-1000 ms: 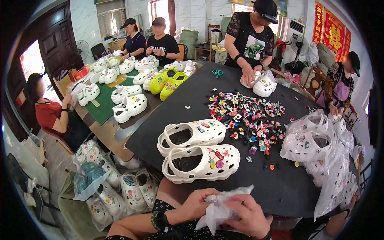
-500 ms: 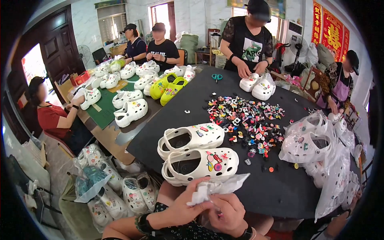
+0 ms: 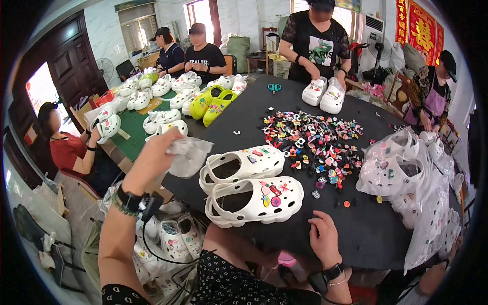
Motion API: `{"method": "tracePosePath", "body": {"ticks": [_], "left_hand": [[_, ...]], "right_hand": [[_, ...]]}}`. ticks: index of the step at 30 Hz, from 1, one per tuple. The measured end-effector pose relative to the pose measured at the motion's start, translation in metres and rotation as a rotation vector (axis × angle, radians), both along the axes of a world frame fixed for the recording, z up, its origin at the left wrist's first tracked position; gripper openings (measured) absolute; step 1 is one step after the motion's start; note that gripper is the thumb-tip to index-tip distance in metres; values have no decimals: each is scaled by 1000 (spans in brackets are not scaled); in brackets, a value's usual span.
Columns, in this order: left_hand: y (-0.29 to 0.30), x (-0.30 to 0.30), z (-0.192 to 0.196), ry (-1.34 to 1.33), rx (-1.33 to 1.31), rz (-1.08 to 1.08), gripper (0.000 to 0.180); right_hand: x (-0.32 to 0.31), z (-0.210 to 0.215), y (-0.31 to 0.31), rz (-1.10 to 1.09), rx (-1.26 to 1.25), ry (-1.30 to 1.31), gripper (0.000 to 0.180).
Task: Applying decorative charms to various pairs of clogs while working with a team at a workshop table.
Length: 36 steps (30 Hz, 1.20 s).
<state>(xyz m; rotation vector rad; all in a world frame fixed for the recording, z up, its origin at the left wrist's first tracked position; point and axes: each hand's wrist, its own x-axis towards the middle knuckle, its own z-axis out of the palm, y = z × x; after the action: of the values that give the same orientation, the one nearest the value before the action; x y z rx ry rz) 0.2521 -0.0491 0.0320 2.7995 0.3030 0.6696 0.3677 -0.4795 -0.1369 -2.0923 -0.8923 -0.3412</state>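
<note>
My left hand (image 3: 156, 152) is raised left of the clogs, closed on a crumpled, whitish see-through plastic bag (image 3: 189, 157). Just beside the bag stands a pair of white clogs, the far clog (image 3: 249, 161) and the near clog (image 3: 254, 201), both with colourful charms in their holes and toes pointing right. My right hand (image 3: 324, 236) rests by the near edge of the black tabletop (image 3: 366, 223), right of the clogs, with fingers loosely apart and nothing in them. Beyond the clogs spreads a heap of small, mixed-colour shoe charms (image 3: 315, 142).
Plastic-wrapped white clogs (image 3: 391, 170) pile up on the right. Lime-green clogs (image 3: 213, 104) and several white pairs cover the left table. Teal-handled scissors (image 3: 274, 88) lie at the far side. Bagged clogs (image 3: 178, 236) sit low on the left. Co-workers sit and stand around.
Both hands held the bag in front of the near clog. My left hand has carried it up and left; my right hand has let go and moved right to the table edge.
</note>
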Motion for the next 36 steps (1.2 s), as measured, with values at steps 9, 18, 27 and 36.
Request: {"method": "tracePosePath", "body": {"ticks": [9,18,27,36], "left_hand": [[-29,99,-78,-40,-36,-405,29],[-43,113,-67,73,216,-136,29],[-62,125,-86,280,287,-62,18],[-56,101,-73,350,-179,-172,18]], "right_hand": [[-4,-3,3,39,-138,-109,22],[-3,1,8,-6,-194,-71,23],[-4,0,10,-28,-226,-75,23],[-6,-2,8,-28,-201,-133,23]]}}
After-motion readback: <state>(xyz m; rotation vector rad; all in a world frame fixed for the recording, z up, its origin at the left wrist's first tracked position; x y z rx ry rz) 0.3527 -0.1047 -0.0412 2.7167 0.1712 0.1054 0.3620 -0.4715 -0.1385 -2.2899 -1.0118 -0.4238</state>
